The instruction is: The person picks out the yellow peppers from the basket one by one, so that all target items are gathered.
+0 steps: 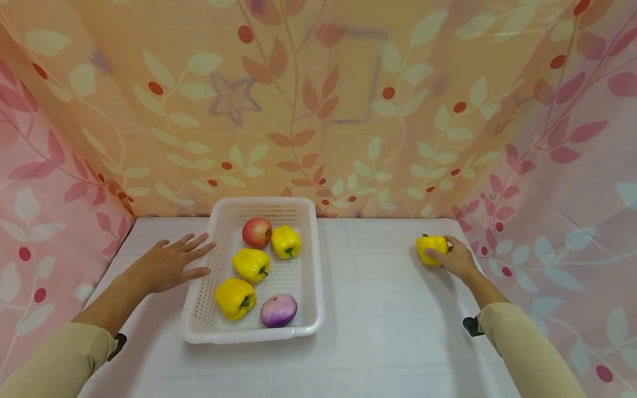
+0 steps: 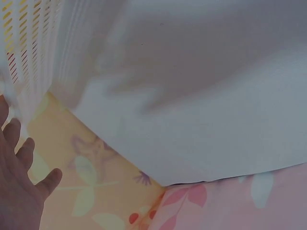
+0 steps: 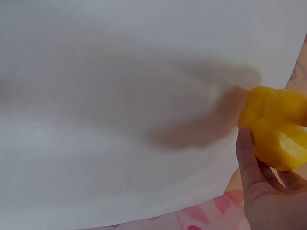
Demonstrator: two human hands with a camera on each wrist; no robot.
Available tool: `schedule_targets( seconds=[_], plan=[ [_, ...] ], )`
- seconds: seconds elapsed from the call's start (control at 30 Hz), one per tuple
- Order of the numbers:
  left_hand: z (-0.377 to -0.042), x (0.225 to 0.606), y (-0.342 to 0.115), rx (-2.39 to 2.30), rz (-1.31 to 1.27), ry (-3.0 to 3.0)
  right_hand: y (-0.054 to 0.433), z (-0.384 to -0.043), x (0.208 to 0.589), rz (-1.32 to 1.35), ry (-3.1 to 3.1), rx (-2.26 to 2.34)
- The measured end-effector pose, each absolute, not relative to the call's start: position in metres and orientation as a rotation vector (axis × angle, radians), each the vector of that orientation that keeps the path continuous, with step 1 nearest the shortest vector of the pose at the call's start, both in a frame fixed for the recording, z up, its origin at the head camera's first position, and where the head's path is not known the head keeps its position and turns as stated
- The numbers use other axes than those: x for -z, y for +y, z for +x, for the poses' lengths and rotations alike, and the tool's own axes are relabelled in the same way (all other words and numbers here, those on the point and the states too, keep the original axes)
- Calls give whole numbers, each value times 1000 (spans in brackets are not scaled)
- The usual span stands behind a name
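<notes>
A yellow bell pepper [image 1: 431, 250] is gripped by my right hand [image 1: 459, 260] at the right side of the table; in the right wrist view the thumb and fingers curl round the pepper [image 3: 273, 125]. My left hand [image 1: 169, 264] spreads its fingers beside the left wall of a white plastic basket [image 1: 318, 276], holding nothing. Inside the basket lie a red apple [image 1: 256, 232], an upper yellow pepper [image 1: 286, 241], a middle yellow pepper [image 1: 251, 264], a lower yellow pepper [image 1: 235, 298] and a purple eggplant [image 1: 278, 310]. In the left wrist view, the left hand [image 2: 21, 177] shows loosely extended fingers.
A white cloth covers the table [image 1: 373, 309], between the basket and my right hand. Floral curtains [image 1: 318, 110] stand along the back edge and both sides. The basket's perforated wall [image 2: 29, 52] shows at the left wrist view's upper left.
</notes>
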State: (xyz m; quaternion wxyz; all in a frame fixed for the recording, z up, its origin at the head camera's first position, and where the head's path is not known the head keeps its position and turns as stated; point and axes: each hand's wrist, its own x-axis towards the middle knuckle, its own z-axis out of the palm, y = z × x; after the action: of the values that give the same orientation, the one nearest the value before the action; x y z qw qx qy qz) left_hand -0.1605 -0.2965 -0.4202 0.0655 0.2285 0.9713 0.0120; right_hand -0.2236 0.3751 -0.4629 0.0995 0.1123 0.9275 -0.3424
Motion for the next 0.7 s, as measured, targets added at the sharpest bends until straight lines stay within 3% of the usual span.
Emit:
schedule_targets(
  seconds=[0.7],
  plan=[
    [-162, 421, -297, -38, 679, 2926, 387, -221, 476, 414, 2648, 965]
  ],
)
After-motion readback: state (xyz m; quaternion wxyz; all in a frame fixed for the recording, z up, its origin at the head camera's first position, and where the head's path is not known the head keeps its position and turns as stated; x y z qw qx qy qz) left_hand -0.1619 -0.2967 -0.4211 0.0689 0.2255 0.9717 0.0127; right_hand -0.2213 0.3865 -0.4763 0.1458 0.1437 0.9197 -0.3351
